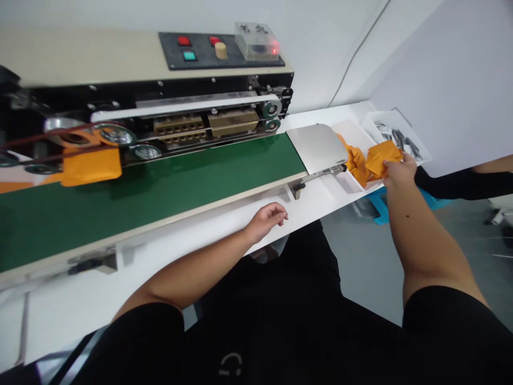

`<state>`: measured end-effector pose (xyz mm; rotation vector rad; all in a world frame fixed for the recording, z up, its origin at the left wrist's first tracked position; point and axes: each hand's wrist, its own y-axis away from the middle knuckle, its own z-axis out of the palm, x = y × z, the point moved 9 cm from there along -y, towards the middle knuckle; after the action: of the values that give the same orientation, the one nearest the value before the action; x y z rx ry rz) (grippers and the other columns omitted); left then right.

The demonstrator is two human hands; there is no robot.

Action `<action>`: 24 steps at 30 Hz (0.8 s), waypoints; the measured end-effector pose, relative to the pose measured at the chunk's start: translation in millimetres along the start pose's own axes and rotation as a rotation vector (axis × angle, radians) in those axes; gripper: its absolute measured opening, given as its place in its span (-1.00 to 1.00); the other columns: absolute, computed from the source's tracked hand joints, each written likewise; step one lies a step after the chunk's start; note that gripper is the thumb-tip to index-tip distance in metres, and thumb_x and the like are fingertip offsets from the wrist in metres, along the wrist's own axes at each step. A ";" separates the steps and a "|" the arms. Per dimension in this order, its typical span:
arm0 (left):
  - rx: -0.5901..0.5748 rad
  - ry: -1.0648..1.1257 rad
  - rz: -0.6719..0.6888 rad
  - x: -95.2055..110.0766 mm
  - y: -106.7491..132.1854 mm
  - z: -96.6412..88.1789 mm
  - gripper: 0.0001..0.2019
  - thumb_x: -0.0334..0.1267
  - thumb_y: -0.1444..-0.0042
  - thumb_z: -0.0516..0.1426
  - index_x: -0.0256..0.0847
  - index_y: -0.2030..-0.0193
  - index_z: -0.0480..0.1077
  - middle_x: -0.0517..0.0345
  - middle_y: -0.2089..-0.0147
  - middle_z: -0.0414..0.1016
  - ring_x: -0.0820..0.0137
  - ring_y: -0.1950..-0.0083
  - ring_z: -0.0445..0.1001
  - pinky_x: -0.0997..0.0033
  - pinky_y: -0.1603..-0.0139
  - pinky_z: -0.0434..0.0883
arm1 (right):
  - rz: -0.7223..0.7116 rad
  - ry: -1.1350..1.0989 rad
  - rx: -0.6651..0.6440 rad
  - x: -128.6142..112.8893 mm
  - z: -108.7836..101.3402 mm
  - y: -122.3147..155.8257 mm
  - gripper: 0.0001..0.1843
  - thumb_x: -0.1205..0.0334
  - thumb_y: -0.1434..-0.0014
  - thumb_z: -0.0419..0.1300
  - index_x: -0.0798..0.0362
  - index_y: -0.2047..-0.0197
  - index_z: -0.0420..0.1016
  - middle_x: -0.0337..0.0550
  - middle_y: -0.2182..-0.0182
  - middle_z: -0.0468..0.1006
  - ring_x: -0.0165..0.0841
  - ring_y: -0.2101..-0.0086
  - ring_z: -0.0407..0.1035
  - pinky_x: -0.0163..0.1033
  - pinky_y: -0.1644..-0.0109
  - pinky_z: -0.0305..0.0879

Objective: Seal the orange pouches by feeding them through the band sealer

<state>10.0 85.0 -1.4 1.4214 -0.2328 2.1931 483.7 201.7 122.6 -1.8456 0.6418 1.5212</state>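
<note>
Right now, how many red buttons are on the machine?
2: one red button at the left of the black panel, and the other red button just to its right.

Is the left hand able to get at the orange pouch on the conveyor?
Probably yes, with a stretch: the left hand is empty beside the green conveyor belt, and only the belt lies between it and the orange pouch. The pulleys beside the pouch could crowd the hand.

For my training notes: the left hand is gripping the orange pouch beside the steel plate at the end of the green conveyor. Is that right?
Not the left hand: the head view shows the right hand gripping the orange pouch beside the steel plate at the end of the green conveyor. The left hand is empty.
</note>
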 end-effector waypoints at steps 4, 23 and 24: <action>0.012 -0.016 0.030 2.2 -0.5 1.8 -0.47 0.22 -0.14 0.47 -0.24 0.18 0.51 0.11 0.22 0.63 0.47 0.30 0.47 0.39 0.17 0.43 | 0.173 -0.052 0.120 12.7 -15.1 3.4 -0.52 0.80 -0.08 -0.01 -0.07 0.35 0.26 -0.41 0.47 0.51 -0.43 0.49 0.38 -0.19 0.19 0.44; 0.336 -0.612 0.497 71.2 17.1 72.2 -0.16 0.28 -0.23 0.40 -0.07 -0.51 0.32 -0.22 -0.51 0.43 -0.09 -0.51 0.44 -0.22 -0.53 0.43 | 0.454 -0.701 -0.518 -3.2 76.6 350.2 -0.39 0.30 -0.16 0.59 -0.24 -0.24 0.63 -0.25 -0.20 0.68 -0.36 -0.11 0.65 -0.22 -0.26 0.65; 0.350 -0.647 0.496 68.6 17.2 70.9 -0.23 0.27 -0.28 0.36 -0.09 -0.47 0.36 -0.21 -0.46 0.49 -0.06 -0.47 0.49 -0.21 -0.52 0.45 | 0.473 -0.721 -0.514 -1.0 79.4 350.2 -0.39 0.31 -0.16 0.58 -0.23 -0.24 0.62 -0.26 -0.19 0.69 -0.36 -0.11 0.65 -0.23 -0.26 0.64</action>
<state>36.3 63.7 92.9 2.4767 -0.4840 2.1236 177.5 27.3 53.1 -1.3331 0.3577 2.6753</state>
